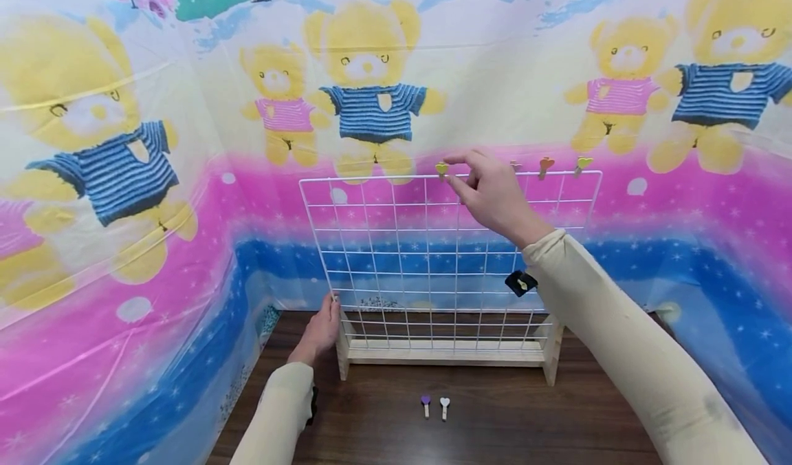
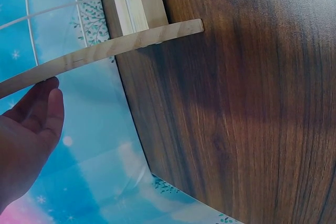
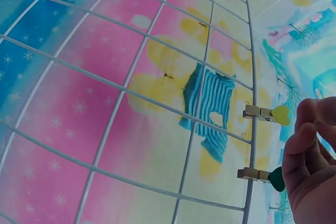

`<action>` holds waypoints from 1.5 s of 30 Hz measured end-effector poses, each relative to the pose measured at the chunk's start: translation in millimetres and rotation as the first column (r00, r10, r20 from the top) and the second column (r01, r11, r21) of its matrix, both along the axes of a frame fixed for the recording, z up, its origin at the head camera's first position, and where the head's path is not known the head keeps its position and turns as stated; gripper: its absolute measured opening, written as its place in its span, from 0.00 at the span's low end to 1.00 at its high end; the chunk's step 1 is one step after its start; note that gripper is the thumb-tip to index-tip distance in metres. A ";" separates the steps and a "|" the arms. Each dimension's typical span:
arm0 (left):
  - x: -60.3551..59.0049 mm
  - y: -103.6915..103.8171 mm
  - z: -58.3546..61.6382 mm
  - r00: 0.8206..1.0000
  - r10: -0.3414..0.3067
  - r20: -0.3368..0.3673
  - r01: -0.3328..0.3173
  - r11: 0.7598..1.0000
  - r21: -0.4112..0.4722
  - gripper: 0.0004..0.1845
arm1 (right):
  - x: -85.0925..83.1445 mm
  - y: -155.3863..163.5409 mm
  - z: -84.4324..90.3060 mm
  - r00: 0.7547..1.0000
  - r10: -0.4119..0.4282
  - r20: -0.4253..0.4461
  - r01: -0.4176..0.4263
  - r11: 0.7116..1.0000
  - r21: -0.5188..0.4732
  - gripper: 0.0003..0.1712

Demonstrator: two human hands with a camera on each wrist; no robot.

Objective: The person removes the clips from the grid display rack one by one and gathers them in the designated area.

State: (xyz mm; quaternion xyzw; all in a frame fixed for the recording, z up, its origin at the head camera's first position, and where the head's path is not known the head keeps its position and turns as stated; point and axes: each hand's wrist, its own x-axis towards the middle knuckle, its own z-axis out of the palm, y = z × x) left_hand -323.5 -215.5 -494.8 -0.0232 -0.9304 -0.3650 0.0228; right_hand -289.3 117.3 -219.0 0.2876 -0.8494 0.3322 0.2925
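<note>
A white wire grid (image 1: 396, 245) stands upright in a wooden base (image 1: 445, 353) on a dark wood table (image 1: 495, 424). Heart-topped clips sit on its top wire: a yellow one (image 1: 441, 169), an orange one (image 1: 544, 166) and a yellow-green one (image 1: 581, 164). My right hand (image 1: 491, 193) is up at that wire, just right of the yellow clip (image 3: 273, 114). Its curled fingers (image 3: 310, 161) cover the heart end of a green clip (image 3: 265, 176) clamped on the wire. My left hand (image 1: 320, 331) rests with straight fingers (image 2: 44, 108) against the base's left foot (image 2: 131, 43).
Two loose clips lie on the table in front of the stand, one purple-hearted (image 1: 425, 402) and one white-hearted (image 1: 444, 404). A plastic sheet printed with teddy bears (image 1: 365, 73) hangs close behind and wraps round the left side, over the table's left edge.
</note>
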 end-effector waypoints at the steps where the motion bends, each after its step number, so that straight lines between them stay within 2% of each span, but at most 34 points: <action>1: 0.1 0.1 0.2 1.000 0.001 0.002 -0.001 1.000 0.002 0.27 | -1.5 -1.5 1.6 1.000 -0.011 0.020 0.011 1.000 0.007 0.20; 6: -0.2 -0.3 -0.3 1.000 0.004 0.009 -0.004 1.000 0.005 0.27 | -7.6 -7.0 6.4 0.990 -0.036 0.139 0.029 0.998 0.048 0.23; 9: -1.2 -0.4 -1.5 1.000 0.006 0.017 -0.006 1.000 0.003 0.27 | -11.2 -8.0 5.9 0.978 -0.026 0.205 0.018 0.999 0.041 0.23; 14: -0.8 0.5 -3.4 1.000 0.011 0.019 -0.011 1.000 -0.001 0.27 | -16.8 -10.1 2.8 0.965 -0.007 0.262 0.004 1.000 0.012 0.21; 25: -3.9 -0.7 -5.2 1.000 0.010 0.013 -0.010 1.000 0.002 0.28 | -19.5 -13.4 5.8 0.969 -0.041 0.244 0.041 0.999 0.007 0.15; 35: -4.2 -0.9 -5.5 1.000 0.012 0.013 -0.012 1.000 0.007 0.27 | -19.8 -12.2 0.4 0.992 -0.021 0.121 0.022 1.000 -0.009 0.10; 41: -3.0 -0.8 -5.1 1.000 0.004 0.004 -0.004 1.000 0.012 0.27 | -14.4 -12.2 3.6 0.988 -0.028 0.154 0.041 0.996 -0.077 0.10; 45: -3.9 -0.8 -4.7 1.000 0.003 0.006 -0.003 1.000 0.010 0.27 | -5.2 -10.6 5.2 0.989 0.008 0.147 0.005 0.996 -0.089 0.09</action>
